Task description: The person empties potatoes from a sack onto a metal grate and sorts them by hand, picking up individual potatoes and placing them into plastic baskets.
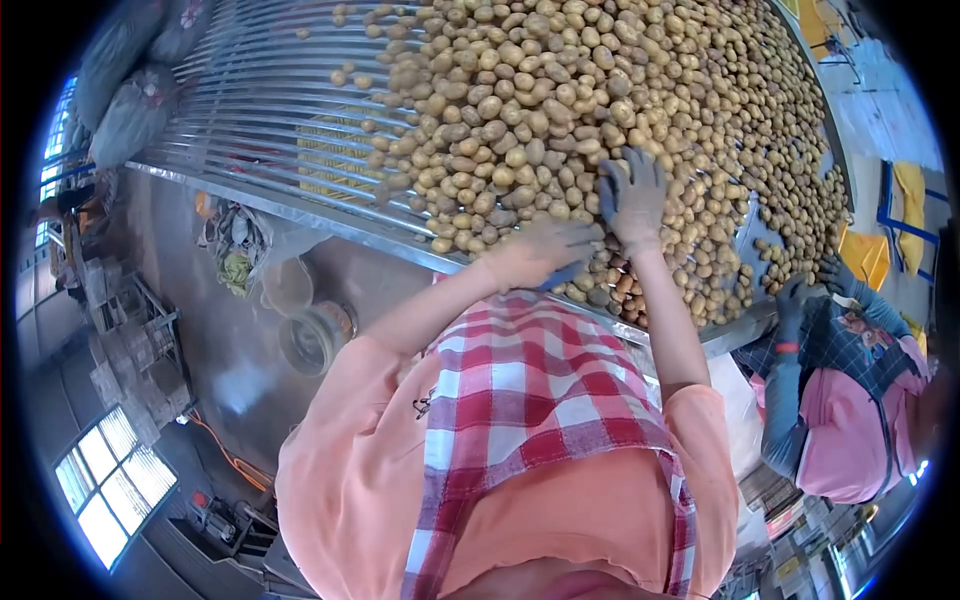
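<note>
A large heap of small yellow-brown potatoes [560, 100] covers much of a metal sorting table [230, 195]. My left hand [548, 250], in a grey-blue glove, is at the near edge of the heap, its fingers stretched to the right. It is slightly blurred, and its palm side is hidden. Farther in, my right hand [634, 195] wears a similar glove and rests on the potatoes with fingers spread and pointing away from me. Neither hand is visibly gripping a potato. Darker potatoes [600, 297] lie just below my hands, by the rim.
Metal bars [260, 90] span the table's left part, above a yellow crate [340, 155]. Full sacks [135, 115] rest at the far left. A co-worker [845, 390] stands on the right, gloved hands at the table. Buckets [308, 340] stand on the floor.
</note>
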